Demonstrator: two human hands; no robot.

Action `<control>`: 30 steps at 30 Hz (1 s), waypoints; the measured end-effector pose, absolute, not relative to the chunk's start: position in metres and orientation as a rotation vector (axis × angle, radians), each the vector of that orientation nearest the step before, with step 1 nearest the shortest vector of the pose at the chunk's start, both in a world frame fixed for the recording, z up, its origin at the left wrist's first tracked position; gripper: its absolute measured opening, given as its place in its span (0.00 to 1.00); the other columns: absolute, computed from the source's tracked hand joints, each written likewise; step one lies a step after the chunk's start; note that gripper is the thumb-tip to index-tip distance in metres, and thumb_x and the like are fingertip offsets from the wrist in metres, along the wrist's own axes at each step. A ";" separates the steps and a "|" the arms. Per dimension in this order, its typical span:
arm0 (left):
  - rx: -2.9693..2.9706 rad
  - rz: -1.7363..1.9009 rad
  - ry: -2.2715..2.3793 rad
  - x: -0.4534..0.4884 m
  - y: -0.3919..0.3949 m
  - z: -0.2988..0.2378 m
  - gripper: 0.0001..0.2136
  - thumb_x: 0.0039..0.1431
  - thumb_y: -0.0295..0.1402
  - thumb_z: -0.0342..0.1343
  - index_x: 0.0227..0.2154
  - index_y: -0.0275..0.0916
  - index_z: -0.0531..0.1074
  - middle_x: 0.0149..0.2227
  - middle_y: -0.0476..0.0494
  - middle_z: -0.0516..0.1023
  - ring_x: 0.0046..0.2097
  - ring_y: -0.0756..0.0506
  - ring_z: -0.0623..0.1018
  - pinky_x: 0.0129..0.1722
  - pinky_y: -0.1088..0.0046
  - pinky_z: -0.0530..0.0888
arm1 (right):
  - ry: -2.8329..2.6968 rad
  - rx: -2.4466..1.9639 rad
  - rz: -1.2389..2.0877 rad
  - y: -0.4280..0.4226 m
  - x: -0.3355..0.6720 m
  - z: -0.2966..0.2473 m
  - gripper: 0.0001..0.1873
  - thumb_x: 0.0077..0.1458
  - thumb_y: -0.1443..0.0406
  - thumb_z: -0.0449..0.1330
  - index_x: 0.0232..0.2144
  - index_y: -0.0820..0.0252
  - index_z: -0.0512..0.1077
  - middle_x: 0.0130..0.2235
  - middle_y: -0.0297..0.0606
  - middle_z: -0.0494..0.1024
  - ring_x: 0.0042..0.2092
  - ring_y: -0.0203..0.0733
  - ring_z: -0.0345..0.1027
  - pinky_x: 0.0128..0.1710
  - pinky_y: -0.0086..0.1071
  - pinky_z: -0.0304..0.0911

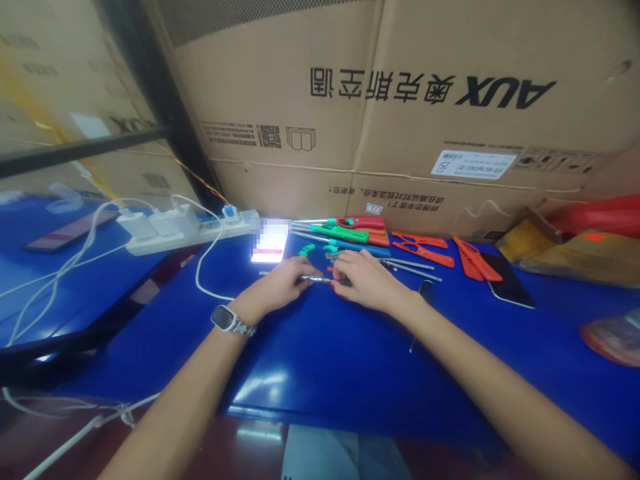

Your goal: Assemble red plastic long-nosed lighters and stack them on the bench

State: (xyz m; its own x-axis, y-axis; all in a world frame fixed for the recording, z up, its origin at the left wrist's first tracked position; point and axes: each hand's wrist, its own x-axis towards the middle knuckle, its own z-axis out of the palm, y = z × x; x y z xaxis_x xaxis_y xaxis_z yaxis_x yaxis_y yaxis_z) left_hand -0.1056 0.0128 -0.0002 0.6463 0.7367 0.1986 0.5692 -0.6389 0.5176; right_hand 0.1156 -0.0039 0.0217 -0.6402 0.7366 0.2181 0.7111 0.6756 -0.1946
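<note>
My left hand (280, 283), with a watch on its wrist, and my right hand (363, 279) meet over the blue table (350, 360). Both are closed round a thin metal rod with a red part (320, 279) that runs between them. Just beyond my fingers lie several long-nosed lighters (350, 230) in red, green and blue, loose metal tubes (410, 265) and small teal pieces (306, 250). Orange plastic shells (425, 248) lie to the right of them.
A lit phone (270, 241) lies behind my left hand. A white power strip (185, 230) with chargers and white cables sits at the left. A dark phone (507, 283) lies at the right. Big cardboard boxes (400, 113) wall off the back.
</note>
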 end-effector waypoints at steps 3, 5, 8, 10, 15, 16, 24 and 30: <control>2.458 0.572 1.030 -0.105 0.012 0.000 0.15 0.60 0.19 0.53 0.44 0.39 0.79 0.41 0.42 0.77 0.42 0.45 0.77 0.48 0.64 0.74 | -2.595 -1.153 0.163 -0.004 0.116 0.021 0.07 0.58 0.68 0.59 0.28 0.60 0.67 0.34 0.35 0.76 0.41 0.41 0.66 0.39 0.34 0.46; 2.471 0.578 1.029 -0.105 0.012 0.000 0.15 0.60 0.20 0.53 0.44 0.40 0.79 0.41 0.43 0.77 0.42 0.45 0.77 0.48 0.65 0.75 | -2.583 -1.150 0.194 -0.004 0.116 0.020 0.07 0.58 0.68 0.59 0.28 0.60 0.67 0.34 0.35 0.75 0.40 0.40 0.66 0.38 0.33 0.46; 2.485 0.569 1.039 -0.105 0.011 0.001 0.14 0.61 0.21 0.54 0.44 0.39 0.79 0.41 0.42 0.77 0.42 0.45 0.77 0.47 0.65 0.75 | -2.562 -1.158 0.228 -0.005 0.116 0.019 0.06 0.57 0.69 0.59 0.28 0.59 0.67 0.34 0.34 0.75 0.40 0.40 0.66 0.38 0.33 0.47; 2.487 0.561 1.040 -0.105 0.011 0.001 0.13 0.61 0.22 0.54 0.44 0.39 0.79 0.41 0.42 0.77 0.41 0.45 0.77 0.46 0.65 0.75 | -2.541 -1.165 0.237 -0.005 0.116 0.018 0.05 0.56 0.69 0.58 0.28 0.59 0.67 0.34 0.34 0.74 0.40 0.41 0.66 0.39 0.33 0.48; 2.490 0.574 1.043 -0.105 0.012 0.000 0.12 0.61 0.23 0.55 0.43 0.38 0.79 0.40 0.42 0.77 0.41 0.45 0.77 0.45 0.67 0.75 | -2.470 -1.178 0.258 -0.006 0.117 0.015 0.01 0.56 0.67 0.58 0.31 0.58 0.69 0.35 0.36 0.75 0.41 0.42 0.67 0.41 0.34 0.51; 2.488 0.576 1.046 -0.105 0.012 0.001 0.11 0.61 0.22 0.55 0.43 0.38 0.79 0.40 0.42 0.77 0.41 0.45 0.77 0.45 0.67 0.75 | -2.459 -1.184 0.266 -0.006 0.117 0.014 0.01 0.56 0.67 0.58 0.32 0.59 0.70 0.35 0.36 0.75 0.41 0.42 0.67 0.41 0.35 0.51; 2.489 0.583 1.049 -0.100 0.009 0.003 0.11 0.60 0.21 0.55 0.41 0.38 0.79 0.39 0.43 0.76 0.39 0.46 0.77 0.43 0.69 0.74 | -2.418 -1.212 0.405 -0.003 0.121 0.015 0.03 0.51 0.69 0.59 0.31 0.59 0.72 0.32 0.34 0.76 0.36 0.40 0.68 0.37 0.33 0.56; 2.510 0.566 1.053 -0.100 0.007 0.004 0.10 0.62 0.22 0.54 0.42 0.38 0.78 0.39 0.43 0.75 0.39 0.46 0.77 0.42 0.68 0.74 | -2.406 -1.235 0.487 -0.006 0.125 0.016 0.04 0.48 0.70 0.62 0.30 0.59 0.72 0.32 0.33 0.75 0.34 0.38 0.67 0.35 0.32 0.56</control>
State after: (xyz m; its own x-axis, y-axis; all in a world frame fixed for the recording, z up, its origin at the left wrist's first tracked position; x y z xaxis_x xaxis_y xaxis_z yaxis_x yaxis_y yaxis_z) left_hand -0.1000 0.0070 0.0038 0.6419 0.7341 0.2217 0.5900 -0.6574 0.4687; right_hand 0.1246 -0.0057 0.0157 -0.5352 0.8249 0.1821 0.6891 0.5510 -0.4707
